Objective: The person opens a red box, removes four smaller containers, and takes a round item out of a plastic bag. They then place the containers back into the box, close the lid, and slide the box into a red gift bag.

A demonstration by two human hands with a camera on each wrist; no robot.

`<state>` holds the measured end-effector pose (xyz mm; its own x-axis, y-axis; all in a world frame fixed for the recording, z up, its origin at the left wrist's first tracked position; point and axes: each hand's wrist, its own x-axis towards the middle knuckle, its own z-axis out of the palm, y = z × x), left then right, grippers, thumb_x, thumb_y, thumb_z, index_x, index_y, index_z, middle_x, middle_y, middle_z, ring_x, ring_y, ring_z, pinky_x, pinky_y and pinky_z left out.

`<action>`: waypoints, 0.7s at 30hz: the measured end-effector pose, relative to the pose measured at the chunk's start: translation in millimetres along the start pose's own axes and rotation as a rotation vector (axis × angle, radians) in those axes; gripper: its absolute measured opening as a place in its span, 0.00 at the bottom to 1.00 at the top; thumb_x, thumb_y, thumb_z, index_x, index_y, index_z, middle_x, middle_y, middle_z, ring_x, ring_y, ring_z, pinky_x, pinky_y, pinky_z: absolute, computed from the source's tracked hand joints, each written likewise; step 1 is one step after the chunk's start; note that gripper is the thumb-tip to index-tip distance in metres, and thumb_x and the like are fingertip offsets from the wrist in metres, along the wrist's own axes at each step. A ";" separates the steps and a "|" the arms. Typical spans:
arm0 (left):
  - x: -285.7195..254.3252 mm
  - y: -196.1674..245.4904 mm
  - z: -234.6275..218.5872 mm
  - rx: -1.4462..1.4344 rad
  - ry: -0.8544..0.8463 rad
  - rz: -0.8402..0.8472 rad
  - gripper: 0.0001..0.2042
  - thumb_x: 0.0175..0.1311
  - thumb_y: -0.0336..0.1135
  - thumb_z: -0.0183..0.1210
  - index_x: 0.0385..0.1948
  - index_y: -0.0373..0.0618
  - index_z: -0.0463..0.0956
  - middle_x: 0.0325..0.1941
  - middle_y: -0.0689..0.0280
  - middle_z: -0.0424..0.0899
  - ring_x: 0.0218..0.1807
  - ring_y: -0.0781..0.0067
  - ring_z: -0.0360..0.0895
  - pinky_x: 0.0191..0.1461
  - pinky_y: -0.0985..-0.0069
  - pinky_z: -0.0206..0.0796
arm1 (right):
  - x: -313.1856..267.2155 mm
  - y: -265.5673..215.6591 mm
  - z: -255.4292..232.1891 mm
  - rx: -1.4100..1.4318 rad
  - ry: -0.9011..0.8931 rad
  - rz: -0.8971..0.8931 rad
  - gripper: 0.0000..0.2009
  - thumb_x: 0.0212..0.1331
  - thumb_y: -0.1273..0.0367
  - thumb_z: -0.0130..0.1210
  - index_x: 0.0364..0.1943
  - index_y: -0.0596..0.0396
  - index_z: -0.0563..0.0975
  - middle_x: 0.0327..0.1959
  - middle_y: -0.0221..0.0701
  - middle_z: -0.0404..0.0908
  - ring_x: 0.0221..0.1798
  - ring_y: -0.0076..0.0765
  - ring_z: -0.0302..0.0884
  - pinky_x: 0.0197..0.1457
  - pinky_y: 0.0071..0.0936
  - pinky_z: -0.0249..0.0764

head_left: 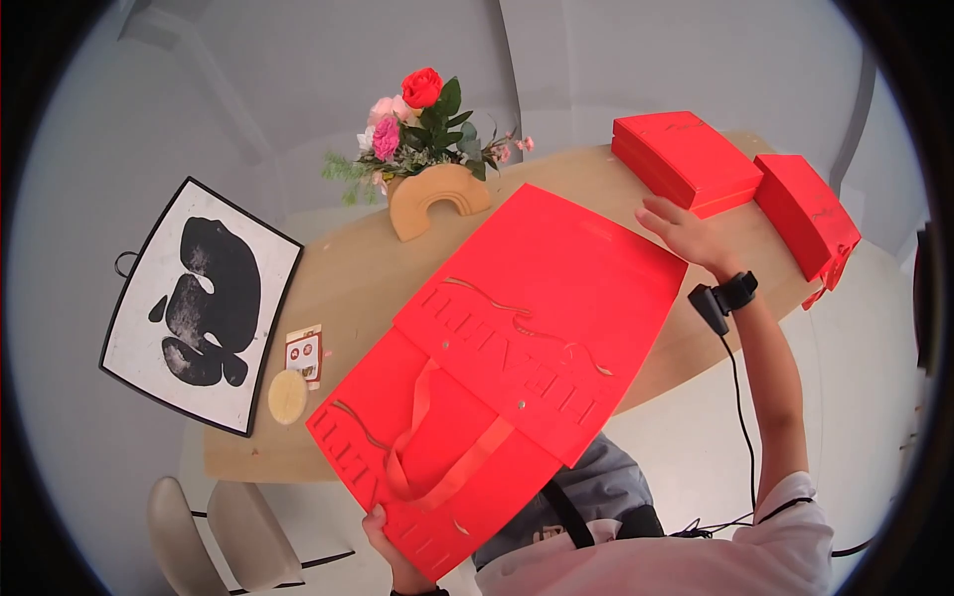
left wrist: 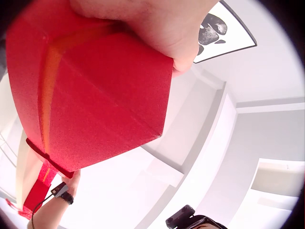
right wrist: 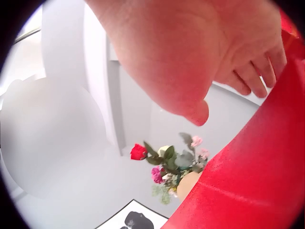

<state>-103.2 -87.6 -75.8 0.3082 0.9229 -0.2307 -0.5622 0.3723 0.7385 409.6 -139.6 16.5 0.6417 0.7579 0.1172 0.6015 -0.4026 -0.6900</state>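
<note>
A large red gift bag (head_left: 556, 253) is held tilted above the table's near edge, in front of the person's body. A flap with embossed letters and gold curved lines folds over its front, and a red ribbon handle (head_left: 482, 462) hangs out below the flap. My left hand (head_left: 391, 552) grips the bag's lower corner, thumb on the front face. In the left wrist view, that hand (left wrist: 147, 21) lies over one end of the red bag (left wrist: 105, 95). Beside the bag's upper right corner, my right hand (head_left: 688, 238) is raised with fingers extended; its palm (right wrist: 190, 52) shows bare in the right wrist view.
Two red boxes, one flat (head_left: 686, 159) and one beside it (head_left: 807, 214), sit at the table's right end. Flowers (head_left: 417, 129) in an arched vase (head_left: 437, 194) stand at the back. Leftward are a framed black-and-white picture (head_left: 199, 308), a card (head_left: 304, 356), a round yellowish disc (head_left: 288, 397) and chairs (head_left: 248, 536).
</note>
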 end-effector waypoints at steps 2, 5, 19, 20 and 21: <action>0.5 -1.0 -1.4 -0.013 -0.005 -0.011 0.36 0.66 0.52 0.50 0.72 0.41 0.59 0.73 0.58 0.68 0.70 0.56 0.68 0.73 0.60 0.60 | -0.2 15.8 -7.6 0.085 -0.128 0.171 0.36 0.72 0.45 0.50 0.69 0.63 0.68 0.71 0.44 0.70 0.73 0.46 0.69 0.74 0.35 0.65; 3.8 -1.4 1.7 0.032 -0.038 -0.008 0.36 0.65 0.52 0.50 0.72 0.41 0.59 0.72 0.57 0.67 0.70 0.56 0.67 0.72 0.60 0.60 | -5.4 30.0 -6.8 0.454 -0.536 0.219 0.36 0.75 0.43 0.44 0.71 0.62 0.67 0.74 0.39 0.67 0.73 0.38 0.68 0.78 0.31 0.60; 18.3 -3.1 16.4 0.237 -0.057 -0.066 0.28 0.74 0.49 0.45 0.68 0.37 0.64 0.64 0.57 0.77 0.62 0.61 0.75 0.62 0.65 0.70 | -36.1 13.1 -11.0 0.599 -0.606 0.401 0.36 0.72 0.42 0.48 0.71 0.57 0.67 0.73 0.31 0.69 0.74 0.27 0.67 0.79 0.28 0.58; 19.4 -2.9 21.1 0.239 -0.056 -0.064 0.28 0.74 0.49 0.45 0.68 0.37 0.64 0.64 0.57 0.77 0.62 0.61 0.75 0.62 0.65 0.70 | -36.7 18.2 -8.4 0.601 -0.608 0.399 0.36 0.72 0.42 0.48 0.71 0.57 0.67 0.73 0.31 0.69 0.74 0.27 0.67 0.79 0.28 0.58; 20.4 -2.6 27.6 0.263 -0.086 -0.035 0.29 0.74 0.49 0.45 0.69 0.38 0.63 0.65 0.58 0.76 0.64 0.62 0.74 0.63 0.66 0.69 | -36.3 26.8 -4.9 0.650 -0.641 0.362 0.36 0.73 0.43 0.48 0.72 0.57 0.66 0.74 0.32 0.69 0.75 0.29 0.65 0.79 0.30 0.59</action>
<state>-74.2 -72.4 -64.9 0.3944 0.8941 -0.2122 -0.3355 0.3550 0.8726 404.7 -180.4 -2.7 0.2401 0.8570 -0.4559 -0.0829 -0.4499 -0.8892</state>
